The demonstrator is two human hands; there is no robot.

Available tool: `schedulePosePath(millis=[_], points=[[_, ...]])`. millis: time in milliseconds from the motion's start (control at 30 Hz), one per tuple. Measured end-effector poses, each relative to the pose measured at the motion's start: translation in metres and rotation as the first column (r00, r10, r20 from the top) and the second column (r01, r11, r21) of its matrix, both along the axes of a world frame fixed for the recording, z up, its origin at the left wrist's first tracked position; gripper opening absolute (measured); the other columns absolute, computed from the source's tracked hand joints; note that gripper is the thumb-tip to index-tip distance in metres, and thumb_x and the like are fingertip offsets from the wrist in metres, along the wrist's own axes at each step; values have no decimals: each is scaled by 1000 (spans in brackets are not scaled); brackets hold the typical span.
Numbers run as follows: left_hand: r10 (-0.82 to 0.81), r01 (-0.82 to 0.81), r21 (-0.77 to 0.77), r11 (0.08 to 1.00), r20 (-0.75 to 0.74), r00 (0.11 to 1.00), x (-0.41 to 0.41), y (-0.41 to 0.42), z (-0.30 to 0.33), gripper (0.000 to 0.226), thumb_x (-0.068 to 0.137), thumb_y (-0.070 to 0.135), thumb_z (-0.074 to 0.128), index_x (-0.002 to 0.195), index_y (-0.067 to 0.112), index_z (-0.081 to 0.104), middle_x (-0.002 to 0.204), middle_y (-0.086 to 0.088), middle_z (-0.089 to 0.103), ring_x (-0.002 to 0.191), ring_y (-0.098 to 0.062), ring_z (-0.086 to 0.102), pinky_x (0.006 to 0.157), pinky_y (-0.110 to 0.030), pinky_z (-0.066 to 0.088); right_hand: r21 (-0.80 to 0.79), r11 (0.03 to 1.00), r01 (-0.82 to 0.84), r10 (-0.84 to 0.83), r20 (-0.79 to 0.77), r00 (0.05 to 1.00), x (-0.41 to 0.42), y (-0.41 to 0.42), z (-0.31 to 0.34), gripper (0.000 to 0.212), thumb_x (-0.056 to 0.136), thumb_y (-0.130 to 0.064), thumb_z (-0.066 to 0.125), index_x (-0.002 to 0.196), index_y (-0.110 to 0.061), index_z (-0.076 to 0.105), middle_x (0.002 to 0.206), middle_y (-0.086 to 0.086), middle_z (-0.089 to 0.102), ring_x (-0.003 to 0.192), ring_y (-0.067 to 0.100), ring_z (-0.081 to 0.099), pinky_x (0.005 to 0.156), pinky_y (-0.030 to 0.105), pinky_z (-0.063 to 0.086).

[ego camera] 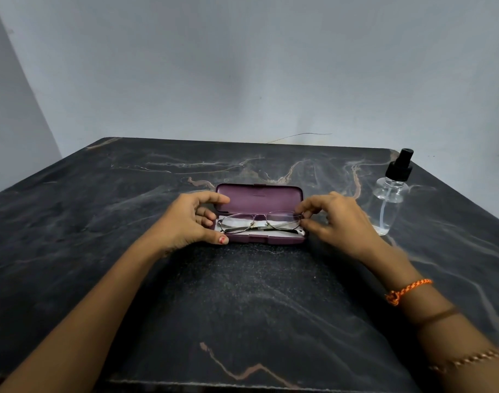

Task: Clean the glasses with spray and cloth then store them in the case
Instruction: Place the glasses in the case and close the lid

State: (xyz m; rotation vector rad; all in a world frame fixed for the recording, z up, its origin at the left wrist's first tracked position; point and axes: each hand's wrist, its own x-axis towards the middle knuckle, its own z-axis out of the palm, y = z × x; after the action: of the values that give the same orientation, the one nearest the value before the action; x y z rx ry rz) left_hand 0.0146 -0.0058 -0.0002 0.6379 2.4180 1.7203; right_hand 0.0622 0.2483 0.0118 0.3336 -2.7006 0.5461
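A purple glasses case [259, 198] lies open in the middle of the dark marble table, lid tilted back. Thin metal-framed glasses [261, 222] rest folded in its tray on a white cloth [259, 224]. My left hand [191, 219] cups the left end of the case, thumb on the front edge, index finger on the lid. My right hand [336, 219] pinches the right end of the glasses frame between thumb and fingertips. A clear spray bottle [391, 194] with a black pump top stands upright to the right of the case.
The marble table [242, 293] reaches from the near edge to a grey wall behind. A thin wire [299, 135] lies along the wall at the far edge. I wear an orange thread band [407, 290] on my right wrist.
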Motion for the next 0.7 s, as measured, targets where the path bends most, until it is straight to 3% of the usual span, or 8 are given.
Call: schedulePosePath(millis=[100,267,533,633,700], points=[[-7,8,19,1000,-41,999,2,2,1,70,53,-16,78,108,22,57,96,-1,49,70,-8,46,60,-7,48,-8,1000,-8,8,3,1000,0,0,1,15,81,-17,65,95,-22,69,77,-12,62,87,15,58,73,32,47],[0,3,66,998,-43,999,2,1,3,75,53,-15,77,109,29,52,131,-5,43,75,-11,46,64,-12,51,-1,999,-50,50,8,999,-1,1,2,15,83,-14,62,95,-18,71,92,-1,72,87,12,59,77,29,47],[-15,16,71,997,-18,1000,0,0,-1,78,54,-18,76,112,28,51,132,-4,42,73,-11,47,64,-13,51,-151,989,-14,18,22,1000,-1,0,-2,19,84,-18,60,102,-16,63,85,-6,60,84,17,60,78,36,49],[-17,18,57,998,-8,1000,0,0,-1,78,55,-17,76,116,25,50,133,-4,41,74,-12,47,65,-14,51,-222,975,-12,26,60,998,-2,0,-4,45,80,-27,66,120,-14,49,107,1,50,88,14,52,80,29,43],[-20,20,57,998,-5,1000,0,0,-1,77,56,-16,75,116,25,50,133,-4,42,75,-12,47,65,-15,51,-275,961,-18,57,135,989,-3,1,-6,70,76,-33,69,134,-14,35,124,4,41,102,11,46,84,23,37]])
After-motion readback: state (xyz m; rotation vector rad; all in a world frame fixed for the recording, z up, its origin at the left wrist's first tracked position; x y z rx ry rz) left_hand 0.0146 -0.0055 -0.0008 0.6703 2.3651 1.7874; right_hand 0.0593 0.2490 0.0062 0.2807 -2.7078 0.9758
